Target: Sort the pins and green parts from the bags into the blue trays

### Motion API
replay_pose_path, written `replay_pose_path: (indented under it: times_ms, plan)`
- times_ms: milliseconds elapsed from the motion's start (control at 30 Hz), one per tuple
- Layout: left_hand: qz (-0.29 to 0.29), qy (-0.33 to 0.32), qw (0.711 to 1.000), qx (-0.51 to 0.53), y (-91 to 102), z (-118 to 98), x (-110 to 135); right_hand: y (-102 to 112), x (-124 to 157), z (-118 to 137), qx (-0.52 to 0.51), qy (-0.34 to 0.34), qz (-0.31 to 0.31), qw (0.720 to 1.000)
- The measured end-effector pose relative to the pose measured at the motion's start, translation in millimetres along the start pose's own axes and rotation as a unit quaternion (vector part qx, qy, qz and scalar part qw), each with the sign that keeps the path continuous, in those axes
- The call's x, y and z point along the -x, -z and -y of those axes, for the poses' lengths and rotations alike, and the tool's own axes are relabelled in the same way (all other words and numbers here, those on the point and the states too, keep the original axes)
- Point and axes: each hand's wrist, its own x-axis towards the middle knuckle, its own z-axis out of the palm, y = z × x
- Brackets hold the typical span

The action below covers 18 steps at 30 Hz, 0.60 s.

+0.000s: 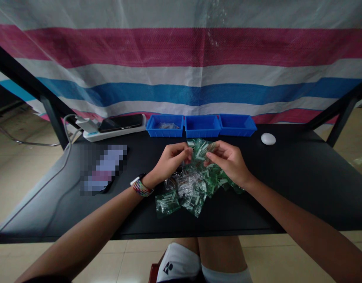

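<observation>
My left hand (pixel 176 157) is closed, thumb and fingers pressed together above the near side of a pile of small plastic bags. What it holds, if anything, is hidden. My right hand (pixel 228 159) pinches a small see-through plastic bag (pixel 211 147) between thumb and fingertips, a little right of my left hand. Beneath both hands spreads the pile: green-tinted bags (pixel 212 181) with pale stick-like pieces inside, and clear bags (pixel 188 182) whose contents I cannot make out. One green bag (pixel 167 202) lies at the pile's front left.
Three blue bins (pixel 201 133) stand in a row behind the pile; the left one holds clear plastic bags (pixel 168 125). To their left, a dark phone (pixel 121 122) rests on a white power strip (pixel 95 136). A blurred-out phone (pixel 106 169) lies nearer. A white mouse-like object (pixel 268 138) sits right.
</observation>
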Motion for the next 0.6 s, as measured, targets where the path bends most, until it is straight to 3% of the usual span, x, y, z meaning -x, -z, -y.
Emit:
replay_pose_path:
  times_ms: [133,233,333,467,600]
  plan:
    - [0.028,0.036,0.999,0.005,1.0,-1.4,0.9,1.1,2.9,1.3,0.115,0.078,-0.023,0.990]
    - [0.048,0.060,0.997,0.028,-0.1,-0.5,1.2,1.7,5.7,5.4,0.265,0.203,-0.032,0.942]
    - [0.042,0.066,0.996,0.048,-0.9,0.6,1.0,3.7,7.0,8.5,0.345,0.298,-0.017,0.890]
    - [0.040,0.068,0.996,0.052,-0.5,-0.8,0.0,6.8,6.4,8.1,0.373,0.336,-0.010,0.865]
    - [0.028,0.067,0.996,0.047,-0.9,-2.4,-1.2,5.7,6.4,10.4,0.388,0.322,-0.031,0.863]
